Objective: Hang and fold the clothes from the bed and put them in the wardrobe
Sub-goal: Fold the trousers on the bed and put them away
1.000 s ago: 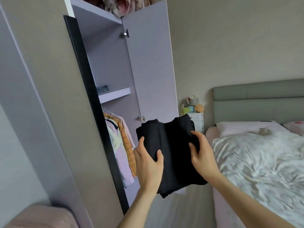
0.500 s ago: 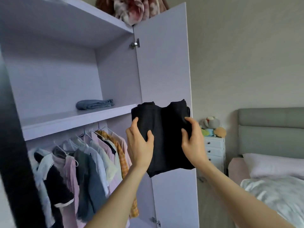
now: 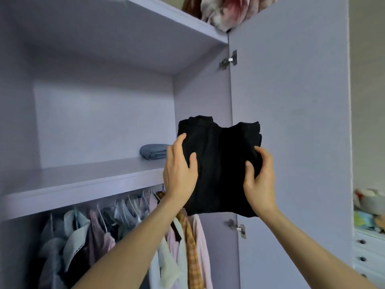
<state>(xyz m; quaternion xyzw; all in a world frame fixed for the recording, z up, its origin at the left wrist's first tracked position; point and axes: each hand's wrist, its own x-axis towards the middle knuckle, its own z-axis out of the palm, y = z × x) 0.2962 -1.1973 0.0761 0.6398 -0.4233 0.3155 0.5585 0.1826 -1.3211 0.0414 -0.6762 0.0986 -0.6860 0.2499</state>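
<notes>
Gripping a folded black garment (image 3: 220, 163), left hand (image 3: 179, 174) and right hand (image 3: 260, 180) face the wardrobe shelf (image 3: 83, 184).

1. Floral bundle (image 3: 225, 11): pink and grey fabric, high above the left hand (image 3: 179, 174) and right hand (image 3: 260, 180), cut off by the top edge.
2. Wall (image 3: 366, 80): plain beige, up and to the right of the right hand.
3. Plush toys (image 3: 368, 207): blurred, multicoloured, far right of the right hand, slightly lower.
4. Drawers (image 3: 368, 253): white, dark knobs, directly under the toys, below and right of the right hand.
</notes>
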